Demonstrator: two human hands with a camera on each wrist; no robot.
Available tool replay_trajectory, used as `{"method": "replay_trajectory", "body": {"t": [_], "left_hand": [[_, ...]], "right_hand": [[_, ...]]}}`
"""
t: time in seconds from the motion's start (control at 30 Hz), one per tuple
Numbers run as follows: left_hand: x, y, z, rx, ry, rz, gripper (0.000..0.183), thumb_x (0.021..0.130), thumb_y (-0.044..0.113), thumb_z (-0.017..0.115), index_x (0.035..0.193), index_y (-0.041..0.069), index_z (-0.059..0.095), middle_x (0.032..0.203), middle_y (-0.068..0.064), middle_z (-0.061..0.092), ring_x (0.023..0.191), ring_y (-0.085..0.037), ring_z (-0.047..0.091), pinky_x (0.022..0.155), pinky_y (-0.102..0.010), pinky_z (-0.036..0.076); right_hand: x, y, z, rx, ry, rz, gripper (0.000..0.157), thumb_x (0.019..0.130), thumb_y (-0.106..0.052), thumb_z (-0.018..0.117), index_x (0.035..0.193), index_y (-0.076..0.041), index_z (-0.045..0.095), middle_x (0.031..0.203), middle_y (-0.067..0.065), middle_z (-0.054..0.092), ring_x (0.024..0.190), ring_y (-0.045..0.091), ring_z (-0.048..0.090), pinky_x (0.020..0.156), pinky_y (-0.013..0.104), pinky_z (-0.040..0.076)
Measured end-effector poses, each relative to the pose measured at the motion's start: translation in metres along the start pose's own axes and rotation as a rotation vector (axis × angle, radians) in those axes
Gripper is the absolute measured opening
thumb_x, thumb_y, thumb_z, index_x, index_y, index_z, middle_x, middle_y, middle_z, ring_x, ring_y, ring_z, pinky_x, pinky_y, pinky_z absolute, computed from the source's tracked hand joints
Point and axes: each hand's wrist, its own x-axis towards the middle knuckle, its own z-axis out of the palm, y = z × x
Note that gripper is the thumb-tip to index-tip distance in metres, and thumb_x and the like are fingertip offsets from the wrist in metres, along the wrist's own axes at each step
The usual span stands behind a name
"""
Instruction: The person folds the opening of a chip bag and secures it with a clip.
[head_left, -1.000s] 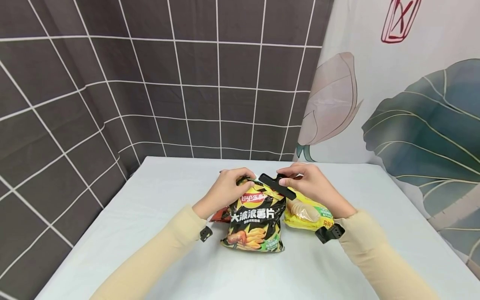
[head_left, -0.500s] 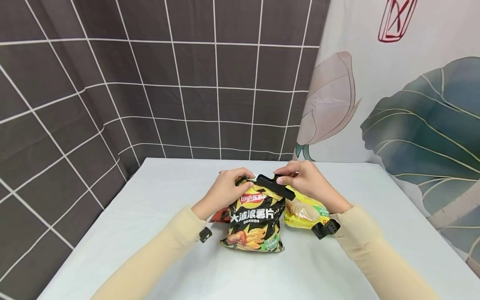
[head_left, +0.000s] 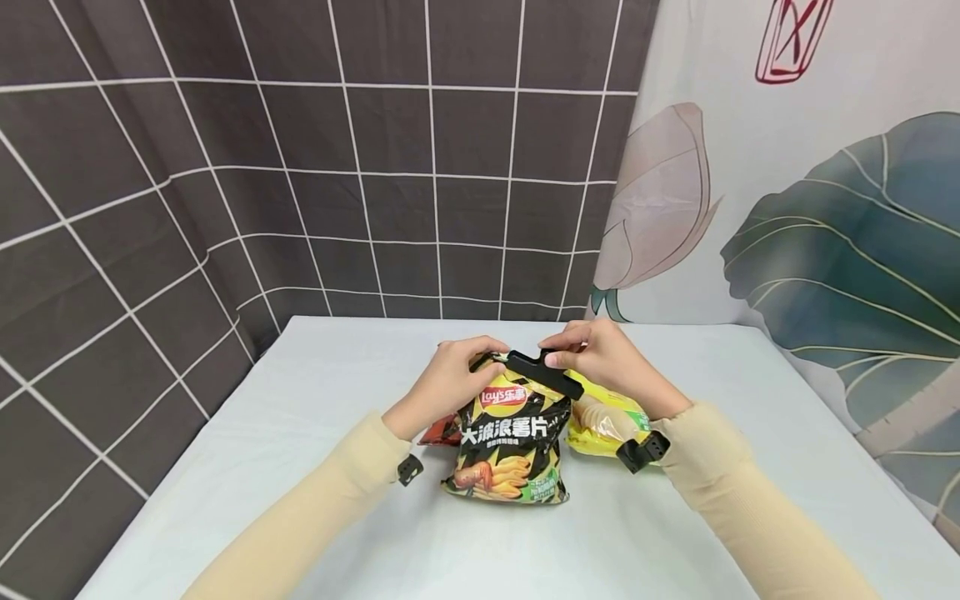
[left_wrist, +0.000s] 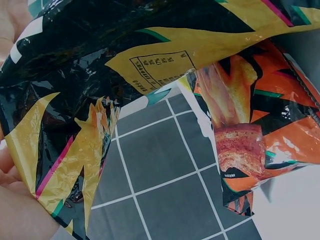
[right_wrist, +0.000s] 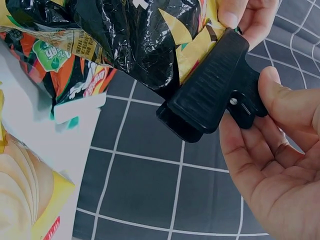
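A black and yellow Lay's potato chip bag point(head_left: 513, 442) stands upright on the table, its front toward me. My left hand point(head_left: 447, 379) pinches the bag's folded top at its left corner. With thumb and fingers, my right hand point(head_left: 603, 358) grips the handles of a black bag clip point(head_left: 543, 372). The clip lies slanted along the right part of the bag's top edge. In the right wrist view the jaws of the clip point(right_wrist: 207, 90) sit over the crumpled bag edge, with a narrow gap at their near end. Left fingertips are right by the clip's far end.
Behind the black bag on the left lies a red-orange chip bag point(head_left: 444, 431), mostly hidden. To the right, a yellow chip bag point(head_left: 603, 421) lies partly under my right hand. The white-covered table point(head_left: 337, 367) ends at a dark grid-patterned cloth wall point(head_left: 390, 208).
My right hand has moved a little to the left with the clip, sliding it farther along the bag's top edge toward my left fingers. The left hand and the bag have hardly moved.
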Motion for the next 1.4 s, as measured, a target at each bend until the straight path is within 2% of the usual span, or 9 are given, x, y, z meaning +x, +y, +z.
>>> {"method": "replay_trajectory", "body": {"t": [0.13, 0.37, 0.6, 0.7, 0.8, 0.9, 1.27, 1.4], "left_hand": [[0.000, 0.000, 0.000, 0.003, -0.005, -0.002, 0.027, 0.092, 0.016, 0.064, 0.119, 0.013, 0.068, 0.121, -0.003, 0.068, 0.106, -0.013, 0.064, 0.091, -0.034, 0.052], [-0.002, 0.002, -0.003, -0.027, -0.030, -0.004, 0.030, 0.093, 0.011, 0.058, 0.122, 0.012, 0.066, 0.123, -0.004, 0.066, 0.076, -0.009, 0.060, 0.073, -0.026, 0.050], [-0.001, 0.002, -0.004, -0.047, -0.038, -0.010, 0.032, 0.092, 0.009, 0.055, 0.122, 0.012, 0.066, 0.123, -0.004, 0.066, 0.086, -0.007, 0.061, 0.076, -0.024, 0.051], [-0.001, 0.001, -0.004, -0.050, -0.039, -0.011, 0.032, 0.092, 0.008, 0.054, 0.122, 0.012, 0.066, 0.119, -0.004, 0.067, 0.071, -0.007, 0.058, 0.067, -0.023, 0.049], [-0.001, 0.000, -0.004, -0.055, -0.045, -0.014, 0.033, 0.093, 0.008, 0.052, 0.122, 0.013, 0.066, 0.112, -0.004, 0.068, 0.052, -0.006, 0.046, 0.055, -0.022, 0.043], [0.000, 0.000, -0.004, -0.064, -0.050, -0.019, 0.033, 0.093, 0.007, 0.051, 0.121, 0.013, 0.066, 0.106, -0.003, 0.068, 0.046, -0.005, 0.038, 0.050, -0.021, 0.038], [0.001, 0.001, -0.002, -0.049, -0.038, -0.012, 0.032, 0.093, 0.007, 0.052, 0.122, 0.012, 0.065, 0.109, -0.005, 0.068, 0.044, -0.005, 0.037, 0.054, -0.022, 0.040], [0.000, 0.001, -0.002, -0.033, -0.028, 0.000, 0.031, 0.093, 0.008, 0.053, 0.122, 0.011, 0.065, 0.110, -0.006, 0.068, 0.046, -0.004, 0.038, 0.058, -0.023, 0.042]], "right_hand": [[0.002, 0.002, 0.001, 0.010, -0.010, 0.002, 0.021, 0.082, -0.007, 0.074, 0.103, -0.002, 0.075, 0.081, 0.005, 0.070, 0.067, 0.015, 0.054, 0.060, 0.025, 0.045], [0.005, 0.003, 0.004, 0.020, -0.038, 0.038, 0.021, 0.084, -0.010, 0.072, 0.104, -0.005, 0.075, 0.083, 0.004, 0.071, 0.067, 0.015, 0.053, 0.058, 0.025, 0.043], [0.006, 0.004, 0.007, 0.050, -0.044, 0.057, 0.022, 0.084, -0.011, 0.073, 0.105, -0.006, 0.075, 0.086, 0.005, 0.071, 0.069, 0.016, 0.052, 0.060, 0.026, 0.043], [0.007, 0.004, 0.009, 0.069, -0.043, 0.071, 0.022, 0.084, -0.012, 0.073, 0.105, -0.006, 0.075, 0.087, 0.005, 0.071, 0.071, 0.016, 0.052, 0.061, 0.026, 0.044], [0.008, 0.005, 0.010, 0.094, -0.047, 0.086, 0.022, 0.084, -0.012, 0.073, 0.105, -0.006, 0.075, 0.088, 0.005, 0.071, 0.072, 0.016, 0.052, 0.062, 0.027, 0.044], [0.008, 0.006, 0.012, 0.112, -0.050, 0.097, 0.023, 0.084, -0.013, 0.073, 0.106, -0.006, 0.075, 0.088, 0.006, 0.070, 0.073, 0.016, 0.052, 0.063, 0.027, 0.044], [0.005, 0.011, 0.017, 0.122, -0.051, 0.100, 0.026, 0.085, -0.016, 0.072, 0.110, -0.006, 0.073, 0.089, 0.006, 0.070, 0.073, 0.016, 0.054, 0.063, 0.027, 0.045], [0.002, 0.014, 0.019, 0.141, -0.063, 0.132, 0.031, 0.088, -0.021, 0.070, 0.115, -0.007, 0.071, 0.101, 0.009, 0.071, 0.077, 0.014, 0.058, 0.067, 0.028, 0.048]]}}
